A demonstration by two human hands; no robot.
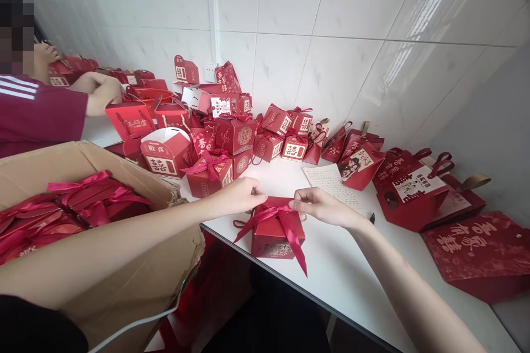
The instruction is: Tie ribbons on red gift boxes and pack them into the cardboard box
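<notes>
A small red gift box (273, 237) with a patterned front stands upright near the front edge of the white table. A shiny magenta ribbon (295, 237) is tied in a bow on its top, with two tails hanging over the front and left side. At the bow's right side, my right hand (321, 207) pinches the ribbon between thumb and fingers. My left hand (249, 194) is closed at the box's back left edge, beside the bow; what its fingertips grip is hidden. Thin cord handles stick out at both sides of the box.
A cardboard box (136, 281) holding several ribboned red boxes stands at the left. Piled red gift boxes (240, 135) line the wall; red gift bags (414, 193) stand at right. A printed sheet (327, 179) and black pen (372, 219) lie behind. A co-worker's arm (101, 94) is at left.
</notes>
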